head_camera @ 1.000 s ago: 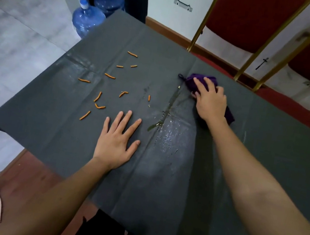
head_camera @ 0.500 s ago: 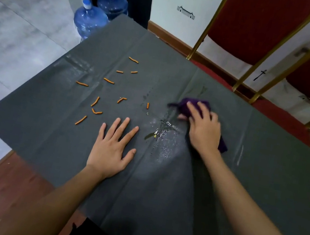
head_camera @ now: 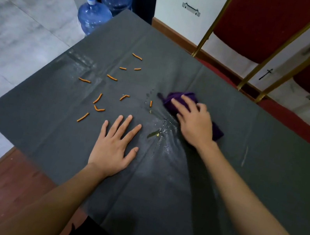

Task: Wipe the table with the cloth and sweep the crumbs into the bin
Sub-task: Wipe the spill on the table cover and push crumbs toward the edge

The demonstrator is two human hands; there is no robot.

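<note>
Wiping stage, early: a wet smear (head_camera: 165, 132) remains mid-table (head_camera: 263, 176), the orange crumbs (head_camera: 98, 98) lie unswept to its left, and no bin is in view. The right hand (head_camera: 192, 123) presses the bunched purple cloth (head_camera: 176, 98) with extended fingers beside the smear. The left hand (head_camera: 116, 145) rests splayed, palm down, holding nothing.

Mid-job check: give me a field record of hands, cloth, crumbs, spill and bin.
left hand: flat on table, fingers spread, holding nothing
right hand: pressing on cloth
cloth: purple, bunched, under right hand
crumbs: orange sticks scattered left of cloth, not yet swept
spill: wet patch between the hands
bin: not in view
</note>
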